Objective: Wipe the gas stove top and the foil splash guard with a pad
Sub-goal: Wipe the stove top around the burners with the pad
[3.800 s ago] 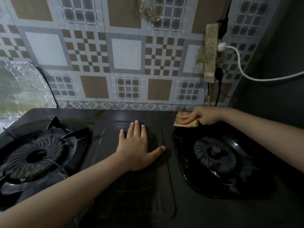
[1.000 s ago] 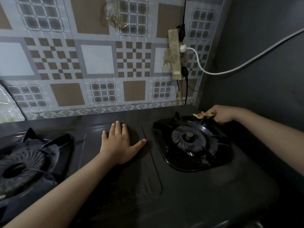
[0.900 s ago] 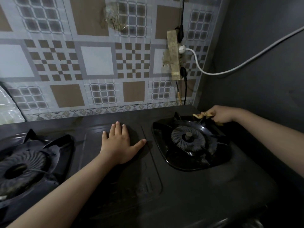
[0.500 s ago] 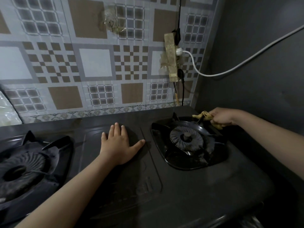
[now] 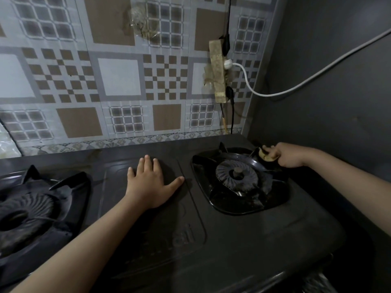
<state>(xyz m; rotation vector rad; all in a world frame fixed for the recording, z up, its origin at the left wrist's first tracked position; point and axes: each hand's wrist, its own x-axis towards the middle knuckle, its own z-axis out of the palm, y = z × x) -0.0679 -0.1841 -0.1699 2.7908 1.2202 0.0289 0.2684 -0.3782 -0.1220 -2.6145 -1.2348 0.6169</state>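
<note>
A black two-burner gas stove (image 5: 243, 240) fills the lower view. My left hand (image 5: 151, 183) lies flat and spread on the raised centre panel, between the burners. My right hand (image 5: 284, 155) is closed around a small yellowish pad (image 5: 265, 156), pressing it on the stove top at the back right corner of the right burner (image 5: 238, 178). Only a crumpled edge of the pad shows past my fingers. A sliver of the shiny foil splash guard (image 5: 6, 142) shows at the far left edge.
The left burner (image 5: 27, 210) sits at the lower left. A patterned tiled wall (image 5: 118, 81) runs behind the stove, carrying a taped power strip (image 5: 218, 70) with a white cable (image 5: 296, 85) and black leads. A dark grey wall (image 5: 328, 92) stands close on the right.
My right hand carried the pad from the back left of the right burner to its back right corner, then bunched it tighter. My left hand stayed flat. The view swung right.
</note>
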